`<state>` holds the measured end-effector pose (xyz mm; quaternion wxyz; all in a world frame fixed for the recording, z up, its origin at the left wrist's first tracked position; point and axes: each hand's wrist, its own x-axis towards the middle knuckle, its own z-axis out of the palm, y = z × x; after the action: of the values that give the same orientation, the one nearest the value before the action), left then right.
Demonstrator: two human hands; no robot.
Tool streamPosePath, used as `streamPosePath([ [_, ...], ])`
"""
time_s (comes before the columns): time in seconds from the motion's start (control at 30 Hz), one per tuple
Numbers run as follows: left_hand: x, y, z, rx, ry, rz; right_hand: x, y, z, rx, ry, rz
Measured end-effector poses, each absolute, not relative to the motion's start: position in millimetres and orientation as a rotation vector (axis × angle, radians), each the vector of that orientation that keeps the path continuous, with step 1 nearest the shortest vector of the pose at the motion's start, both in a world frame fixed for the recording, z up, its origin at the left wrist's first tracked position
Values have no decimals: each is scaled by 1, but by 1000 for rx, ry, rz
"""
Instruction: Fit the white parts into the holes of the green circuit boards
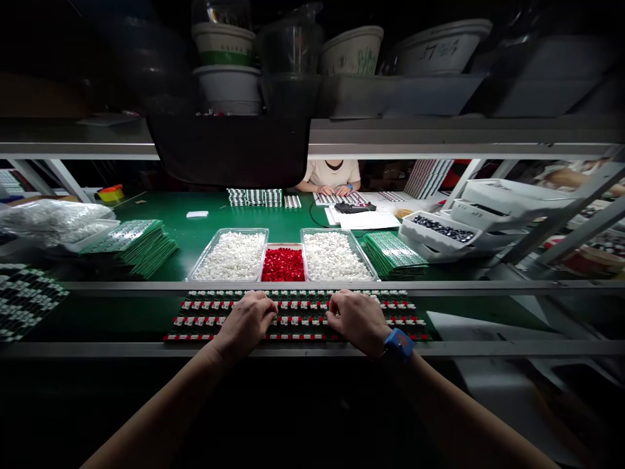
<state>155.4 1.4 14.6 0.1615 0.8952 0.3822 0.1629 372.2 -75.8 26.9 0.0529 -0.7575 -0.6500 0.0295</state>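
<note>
Both my hands are over a green circuit board panel (297, 329) set with rows of small white and red connectors. My left hand (248, 319) is left of the middle, fingers pinched together at the board. Farther right, my right hand (357, 319) is also closed in a pinch at the board, a blue wrist strap (399, 344) round its wrist. Whatever is between the fingertips of either hand is too small to make out. Behind the panel stand a left clear tray (234, 256) and a right clear tray (336, 256) of white parts, with a box of red parts (283, 263) between them.
Stacked green boards (131, 244) lie at the left, and another stack (393, 253) at the right. White bins (439, 231) with dark parts stand farther right. A metal rail (146, 285) runs behind the panel. Overhead, a shelf (415, 137) carries tubs. Across the table sits another person (334, 176).
</note>
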Motion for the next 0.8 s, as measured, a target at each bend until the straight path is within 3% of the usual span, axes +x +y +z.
streamPosePath([
  [0.8, 152, 3, 7, 2535, 1012, 582, 395, -75, 42, -2108, -2188, 156],
])
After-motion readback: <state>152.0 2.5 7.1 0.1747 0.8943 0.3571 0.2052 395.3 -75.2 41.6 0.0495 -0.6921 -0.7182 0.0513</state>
